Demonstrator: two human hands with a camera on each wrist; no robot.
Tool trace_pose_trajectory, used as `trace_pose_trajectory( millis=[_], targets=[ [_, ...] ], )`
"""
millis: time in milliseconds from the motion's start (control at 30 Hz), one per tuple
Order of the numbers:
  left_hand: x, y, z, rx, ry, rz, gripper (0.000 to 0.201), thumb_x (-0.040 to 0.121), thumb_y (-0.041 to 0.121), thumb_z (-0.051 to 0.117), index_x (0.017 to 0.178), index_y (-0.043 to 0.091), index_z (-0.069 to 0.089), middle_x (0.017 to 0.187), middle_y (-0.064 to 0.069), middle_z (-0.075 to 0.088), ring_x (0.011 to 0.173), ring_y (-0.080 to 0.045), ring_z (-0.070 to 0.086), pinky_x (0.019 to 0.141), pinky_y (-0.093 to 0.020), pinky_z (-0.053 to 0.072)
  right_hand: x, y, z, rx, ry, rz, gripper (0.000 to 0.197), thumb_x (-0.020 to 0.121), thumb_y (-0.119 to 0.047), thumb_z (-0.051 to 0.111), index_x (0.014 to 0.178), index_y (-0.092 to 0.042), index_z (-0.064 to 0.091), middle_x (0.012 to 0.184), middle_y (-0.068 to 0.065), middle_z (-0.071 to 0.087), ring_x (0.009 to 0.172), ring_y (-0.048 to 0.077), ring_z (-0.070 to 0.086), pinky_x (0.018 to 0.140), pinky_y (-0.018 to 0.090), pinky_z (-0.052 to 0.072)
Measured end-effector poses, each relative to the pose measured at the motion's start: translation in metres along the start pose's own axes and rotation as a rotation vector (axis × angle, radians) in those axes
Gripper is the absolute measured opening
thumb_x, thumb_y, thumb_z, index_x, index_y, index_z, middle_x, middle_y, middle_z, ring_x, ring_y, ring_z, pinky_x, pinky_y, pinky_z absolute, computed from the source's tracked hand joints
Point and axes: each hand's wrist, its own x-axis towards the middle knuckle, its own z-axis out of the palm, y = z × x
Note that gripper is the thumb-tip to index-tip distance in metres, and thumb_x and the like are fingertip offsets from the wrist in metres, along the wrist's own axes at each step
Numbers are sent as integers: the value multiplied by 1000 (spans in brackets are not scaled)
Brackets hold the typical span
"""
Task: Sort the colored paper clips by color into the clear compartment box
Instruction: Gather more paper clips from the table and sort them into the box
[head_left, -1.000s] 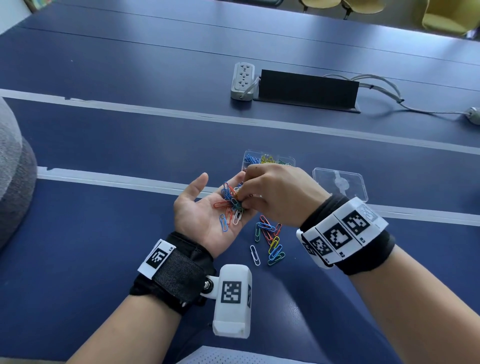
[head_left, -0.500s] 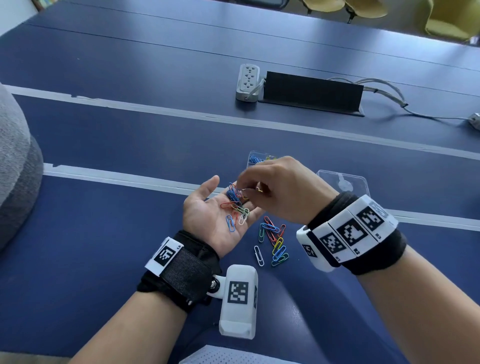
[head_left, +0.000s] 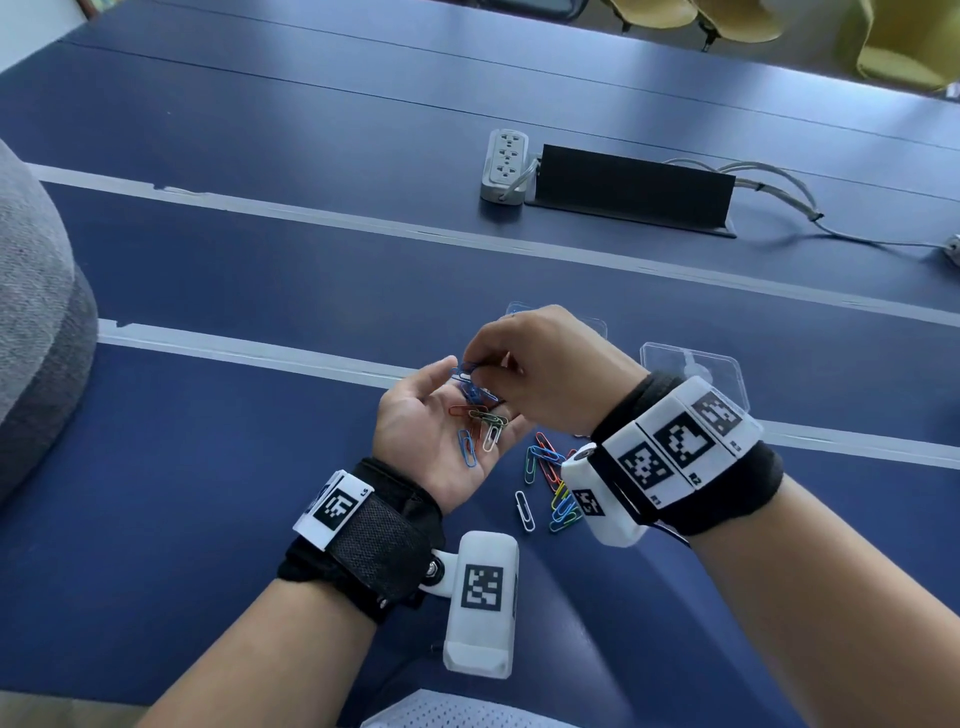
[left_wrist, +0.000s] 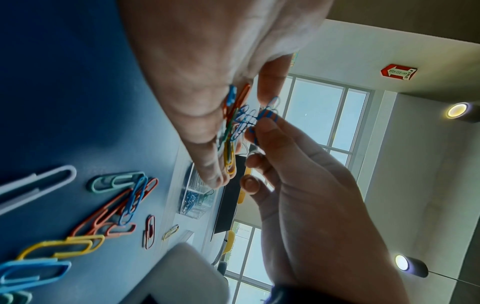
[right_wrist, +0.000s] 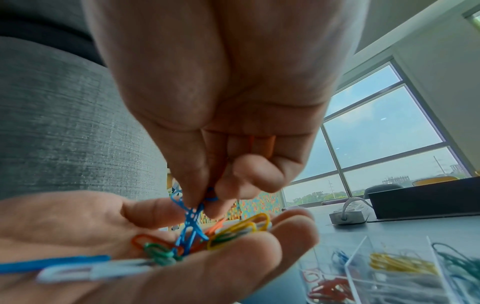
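Note:
My left hand (head_left: 428, 418) lies palm up above the blue table, carrying several mixed clips (head_left: 483, 423) in orange, green, white, blue and yellow. My right hand (head_left: 485, 364) hovers over it, thumb and fingertips pinching a tangle of blue clips (right_wrist: 191, 222) that still hangs down into the palm. An orange clip (right_wrist: 261, 146) sits tucked under the right hand's curled fingers. A loose pile of clips (head_left: 550, 483) lies on the table under my right wrist. The clear compartment box (right_wrist: 389, 267), mostly hidden behind my right hand in the head view, holds blue, yellow, green, red and white groups.
The box's clear lid (head_left: 693, 364) lies to the right of the box. A white power strip (head_left: 504, 163) and a black cable housing (head_left: 634, 187) sit further back. A grey cushion (head_left: 31, 322) is at the left edge, and yellow chairs (head_left: 904, 41) stand beyond the table.
My right hand went from digging in the left palm to lifting a pinch of blue clips up from it. The left hand stayed palm up.

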Motion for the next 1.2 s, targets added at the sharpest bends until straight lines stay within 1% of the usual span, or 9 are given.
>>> trace_pose_trajectory(
  millis=[133,267,433,533,667,767,867,1000,1200],
  targets=[
    [5,-2,-2,-14,28,37,34,93,19,33,97,5,63,106,-16,67,100,-31,66,100,-51,44,-2,1,-4,116,57,26,16,85,-16,59,96,-18,71,87,-5,69,70,6,53,64,7,37],
    [5,-3,2,-1,45,50,33,89,14,37,83,0,66,95,-18,69,94,-33,68,100,-52,43,-4,3,-5,245,102,31,13,84,-15,62,93,-16,71,81,-6,70,70,4,59,71,12,45],
    [6,1,-1,34,68,12,39,89,19,37,112,-2,61,112,-22,66,106,-36,64,101,-47,44,-4,16,-15,398,252,65,12,82,-10,62,88,-16,71,76,-4,70,65,5,61,71,21,50],
    [7,4,-3,24,62,20,45,82,21,42,115,-3,60,120,-24,64,107,-37,64,93,-48,48,-3,37,-31,448,407,114,11,83,-14,64,90,-16,72,80,1,72,68,10,62,72,30,53],
    [9,4,-3,17,79,26,46,81,22,43,115,-4,60,120,-25,63,111,-38,62,91,-50,49,-4,62,-44,325,492,186,16,82,-17,63,95,-22,72,68,-10,65,54,0,54,64,16,44],
    [9,3,-2,16,85,23,47,81,23,43,115,-4,60,120,-25,63,112,-38,61,90,-51,49,-4,68,-42,239,454,226,18,79,-15,62,91,-21,74,69,-8,66,57,-2,57,64,12,44],
    [9,3,-2,18,85,26,47,81,24,43,115,-4,60,120,-25,63,109,-38,62,90,-51,49,-4,73,-38,105,318,271,19,77,-12,62,89,-17,75,77,1,72,69,11,64,73,22,51],
    [8,6,-4,11,87,28,47,82,24,43,116,-4,59,121,-25,62,104,-37,65,90,-51,49,-4,81,-28,-79,119,291,20,79,-12,60,89,-18,75,86,2,74,75,17,63,75,25,50],
    [8,5,-4,10,85,18,47,83,25,42,116,-3,59,120,-25,63,108,-38,63,90,-52,49,-4,89,-15,-144,73,321,21,81,-14,58,88,-27,74,92,0,71,83,23,63,80,36,54]
  ],
)
